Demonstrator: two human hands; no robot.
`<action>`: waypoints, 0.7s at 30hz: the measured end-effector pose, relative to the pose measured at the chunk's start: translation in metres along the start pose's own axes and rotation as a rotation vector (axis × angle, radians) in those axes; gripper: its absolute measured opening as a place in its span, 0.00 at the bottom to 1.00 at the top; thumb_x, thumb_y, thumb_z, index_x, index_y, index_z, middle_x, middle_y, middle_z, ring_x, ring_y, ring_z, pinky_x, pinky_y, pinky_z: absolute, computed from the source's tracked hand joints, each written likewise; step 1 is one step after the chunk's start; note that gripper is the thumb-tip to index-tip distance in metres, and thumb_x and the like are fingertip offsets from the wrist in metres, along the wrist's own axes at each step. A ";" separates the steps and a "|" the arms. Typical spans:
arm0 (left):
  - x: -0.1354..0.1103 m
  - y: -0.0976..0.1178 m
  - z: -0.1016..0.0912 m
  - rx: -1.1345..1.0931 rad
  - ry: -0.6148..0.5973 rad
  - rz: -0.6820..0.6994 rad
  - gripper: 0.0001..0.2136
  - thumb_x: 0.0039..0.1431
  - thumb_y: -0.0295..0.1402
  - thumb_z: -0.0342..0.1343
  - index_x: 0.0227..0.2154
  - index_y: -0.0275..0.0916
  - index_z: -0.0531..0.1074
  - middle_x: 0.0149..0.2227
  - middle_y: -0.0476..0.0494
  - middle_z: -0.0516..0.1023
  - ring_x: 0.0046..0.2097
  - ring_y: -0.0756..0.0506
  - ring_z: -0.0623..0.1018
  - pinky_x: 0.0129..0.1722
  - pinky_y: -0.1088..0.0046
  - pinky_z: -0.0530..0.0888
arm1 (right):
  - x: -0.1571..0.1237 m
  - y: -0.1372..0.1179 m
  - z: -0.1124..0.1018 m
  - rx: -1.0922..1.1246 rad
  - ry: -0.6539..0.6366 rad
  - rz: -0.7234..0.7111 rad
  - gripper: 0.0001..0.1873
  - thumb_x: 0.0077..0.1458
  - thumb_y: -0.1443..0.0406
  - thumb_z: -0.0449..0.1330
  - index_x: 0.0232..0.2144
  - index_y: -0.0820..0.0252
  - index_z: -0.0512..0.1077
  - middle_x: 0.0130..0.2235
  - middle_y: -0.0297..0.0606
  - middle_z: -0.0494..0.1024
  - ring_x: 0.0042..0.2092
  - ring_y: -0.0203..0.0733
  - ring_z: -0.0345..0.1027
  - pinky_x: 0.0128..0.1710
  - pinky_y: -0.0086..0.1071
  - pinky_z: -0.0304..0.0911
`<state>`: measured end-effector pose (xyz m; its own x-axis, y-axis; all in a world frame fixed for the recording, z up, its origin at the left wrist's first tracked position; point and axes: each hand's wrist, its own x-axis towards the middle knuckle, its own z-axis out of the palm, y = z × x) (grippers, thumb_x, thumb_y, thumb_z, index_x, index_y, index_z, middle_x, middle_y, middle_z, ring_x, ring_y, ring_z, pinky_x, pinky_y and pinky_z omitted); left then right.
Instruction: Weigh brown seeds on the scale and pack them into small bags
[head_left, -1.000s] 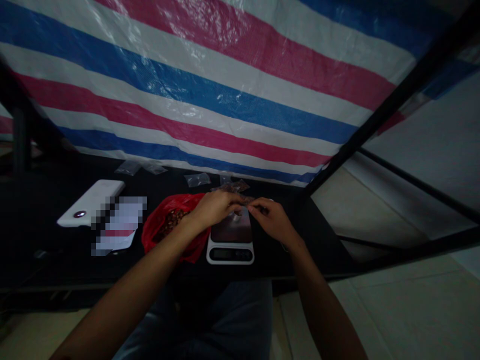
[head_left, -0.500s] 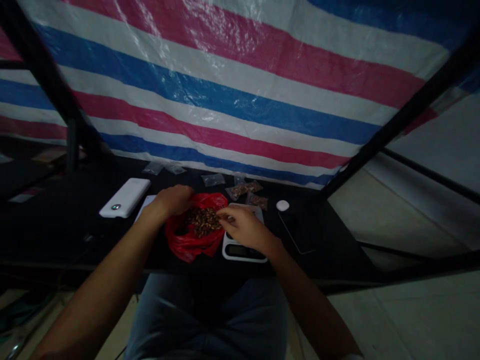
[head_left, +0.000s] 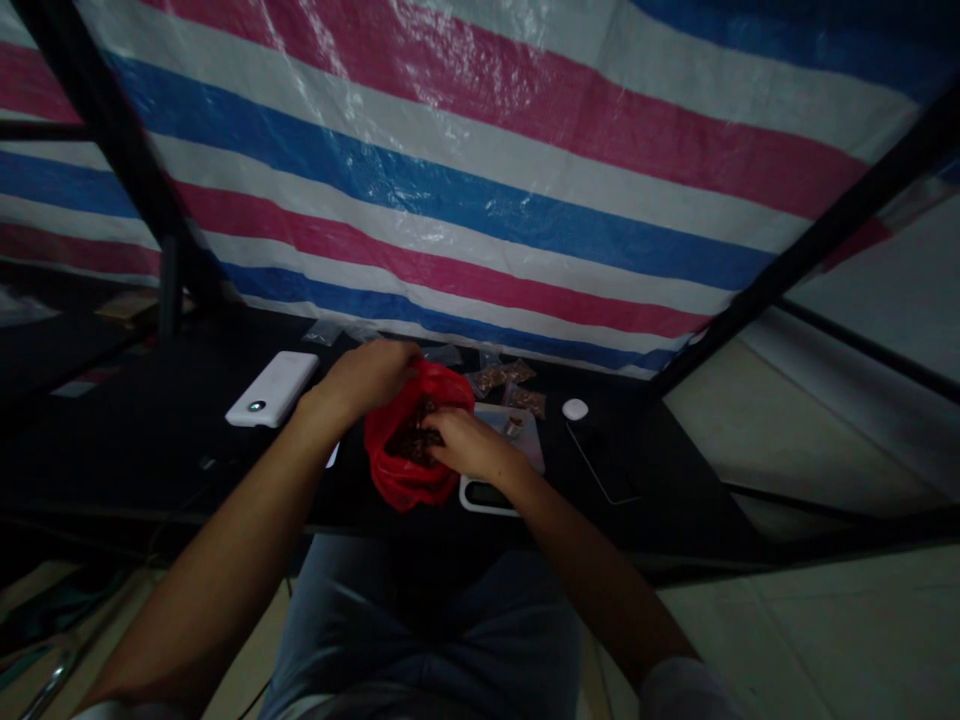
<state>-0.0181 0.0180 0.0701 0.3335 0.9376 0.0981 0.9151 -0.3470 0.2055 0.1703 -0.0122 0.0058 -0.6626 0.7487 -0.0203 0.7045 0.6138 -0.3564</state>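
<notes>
A red plastic bag (head_left: 409, 490) stands with its mouth open, and small brown bean-like pieces (head_left: 407, 442) lie inside it. My left hand (head_left: 375, 374) is closed on the bag's far left rim and holds it up. Inside the mouth, the fingers of my right hand (head_left: 466, 442) reach into the pieces. Those fingers are bent together, and their tips are partly hidden among the pieces. Under and beside my right hand is a white digital scale (head_left: 534, 452). On its plate lies a small clear bag (head_left: 514, 426) with a little brown content.
Small filled clear bags (head_left: 526, 400) lie behind the scale, with flat clear bags (head_left: 322, 332) further left. A white power bank (head_left: 274, 388) is at the left. To the right are a round white object (head_left: 575, 409) and a dark phone-like slab (head_left: 600, 462). Striped sheeting (head_left: 465, 220) hangs behind.
My left hand has lifted the bag's far rim, so the bag stands taller. My right hand has gone from above the pieces down into them. The view has shifted slightly.
</notes>
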 end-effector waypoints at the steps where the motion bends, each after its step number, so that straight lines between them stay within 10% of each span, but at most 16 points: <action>1: -0.003 -0.001 0.002 0.013 0.037 0.006 0.17 0.66 0.34 0.49 0.53 0.39 0.75 0.53 0.34 0.79 0.52 0.37 0.79 0.51 0.65 0.74 | 0.000 0.002 0.000 -0.001 0.020 -0.008 0.12 0.58 0.73 0.62 0.45 0.64 0.77 0.47 0.47 0.81 0.50 0.46 0.74 0.49 0.34 0.64; 5: -0.017 0.000 0.010 -0.017 0.139 0.084 0.15 0.63 0.28 0.50 0.50 0.37 0.76 0.52 0.34 0.78 0.52 0.39 0.78 0.53 0.66 0.73 | 0.002 0.005 0.000 0.008 0.121 -0.039 0.12 0.58 0.69 0.65 0.45 0.65 0.77 0.46 0.47 0.81 0.49 0.46 0.74 0.50 0.35 0.64; 12: -0.030 0.016 0.042 -0.062 -0.463 -0.022 0.10 0.55 0.29 0.61 0.40 0.34 0.81 0.41 0.33 0.84 0.42 0.39 0.83 0.36 0.72 0.75 | 0.014 -0.004 -0.003 -0.058 -0.026 -0.032 0.15 0.56 0.68 0.67 0.46 0.69 0.78 0.49 0.53 0.80 0.51 0.50 0.75 0.50 0.36 0.66; 21: -0.027 0.005 0.055 -0.082 -0.305 0.042 0.13 0.56 0.24 0.57 0.44 0.35 0.80 0.46 0.34 0.84 0.50 0.40 0.82 0.47 0.72 0.74 | 0.016 -0.012 -0.010 -0.140 -0.079 0.093 0.12 0.61 0.73 0.57 0.41 0.64 0.80 0.45 0.50 0.83 0.49 0.47 0.77 0.45 0.31 0.66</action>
<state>-0.0096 -0.0079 0.0149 0.4346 0.8813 -0.1856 0.8818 -0.3746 0.2865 0.1535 -0.0049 0.0191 -0.6066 0.7855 -0.1223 0.7888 0.5755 -0.2158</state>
